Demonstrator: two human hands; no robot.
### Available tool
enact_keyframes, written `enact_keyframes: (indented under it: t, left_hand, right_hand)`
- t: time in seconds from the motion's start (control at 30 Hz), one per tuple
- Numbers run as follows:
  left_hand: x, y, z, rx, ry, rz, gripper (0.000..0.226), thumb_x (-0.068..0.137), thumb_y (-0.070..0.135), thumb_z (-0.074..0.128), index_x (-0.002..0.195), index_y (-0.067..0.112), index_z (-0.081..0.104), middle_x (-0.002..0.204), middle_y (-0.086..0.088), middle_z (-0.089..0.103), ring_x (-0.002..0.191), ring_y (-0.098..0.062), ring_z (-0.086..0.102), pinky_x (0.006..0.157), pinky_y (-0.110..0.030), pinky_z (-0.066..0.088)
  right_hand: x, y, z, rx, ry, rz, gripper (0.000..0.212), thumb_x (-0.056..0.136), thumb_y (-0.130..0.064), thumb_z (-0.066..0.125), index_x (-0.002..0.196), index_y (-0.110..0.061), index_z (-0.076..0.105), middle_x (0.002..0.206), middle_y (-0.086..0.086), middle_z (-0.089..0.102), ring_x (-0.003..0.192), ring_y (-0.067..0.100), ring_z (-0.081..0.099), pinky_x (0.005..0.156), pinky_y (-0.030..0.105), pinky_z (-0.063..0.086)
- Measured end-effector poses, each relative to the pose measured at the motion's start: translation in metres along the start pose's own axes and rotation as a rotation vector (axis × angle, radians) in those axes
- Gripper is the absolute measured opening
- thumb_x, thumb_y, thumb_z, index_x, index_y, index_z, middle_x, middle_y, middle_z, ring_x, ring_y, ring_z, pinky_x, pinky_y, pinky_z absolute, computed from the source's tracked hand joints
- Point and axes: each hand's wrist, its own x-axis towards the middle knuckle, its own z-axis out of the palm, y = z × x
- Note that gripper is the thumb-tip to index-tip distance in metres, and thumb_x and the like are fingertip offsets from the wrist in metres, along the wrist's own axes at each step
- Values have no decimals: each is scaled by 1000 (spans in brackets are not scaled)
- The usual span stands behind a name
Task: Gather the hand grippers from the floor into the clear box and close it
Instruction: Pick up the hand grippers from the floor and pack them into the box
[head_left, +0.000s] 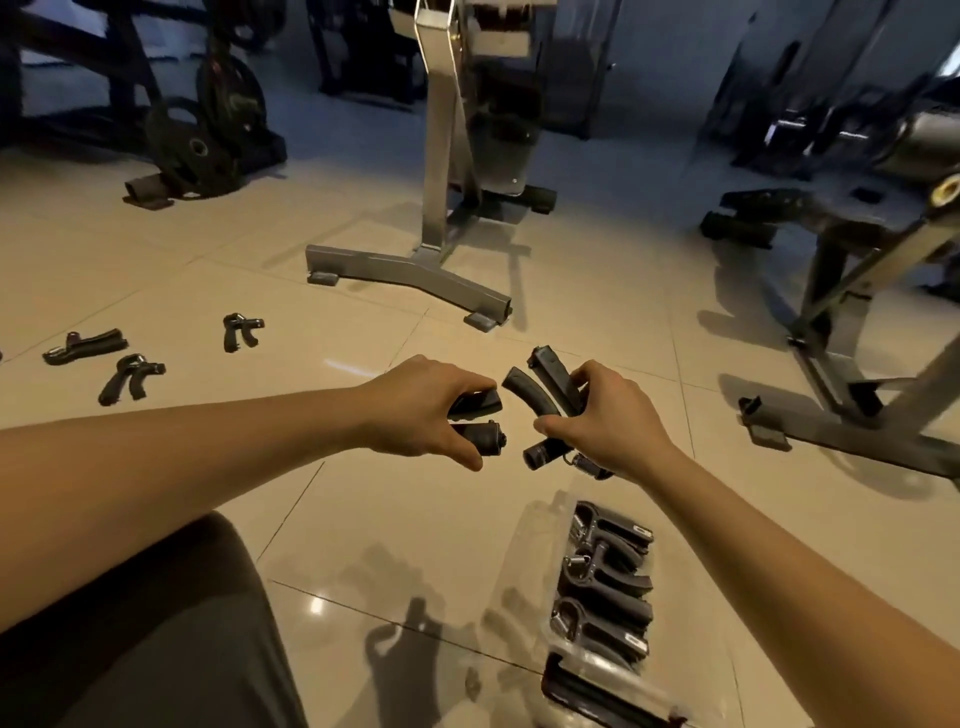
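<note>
My left hand grips a black hand gripper by its two handles, above the tiled floor at mid-frame. Just to its right, my right hand holds a bunch of black hand grippers, their handles fanning up and left. Below my right forearm the clear box lies open on the floor, with several grippers stacked in a row inside. Three more hand grippers lie on the floor at the left: one, one and one.
A grey machine base stands on the floor straight ahead. A bench frame is at the right, a weight-plate rack at the far left. My grey-clad knee fills the lower left corner.
</note>
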Motion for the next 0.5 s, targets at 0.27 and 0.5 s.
enact_keyframes:
  t: [0.27, 0.5]
  left_hand:
    - [36, 106, 37, 191, -44, 4, 55, 75, 55, 80, 116, 27, 59, 103, 10, 62, 93, -16, 55, 84, -33, 34]
    - [50, 110, 80, 264, -132, 50, 46, 72, 62, 78, 92, 32, 49, 86, 13, 59, 83, -15, 55, 89, -38, 36]
  right_hand:
    - [-28, 96, -33, -64, -93, 109, 54, 68, -53, 81, 103, -20, 55, 86, -3, 62, 75, 17, 63, 70, 39, 58]
    - [-11, 149, -1, -120, -203, 277, 51, 67, -54, 81, 93, -18, 57, 80, -1, 62, 72, 18, 61, 55, 28, 42]
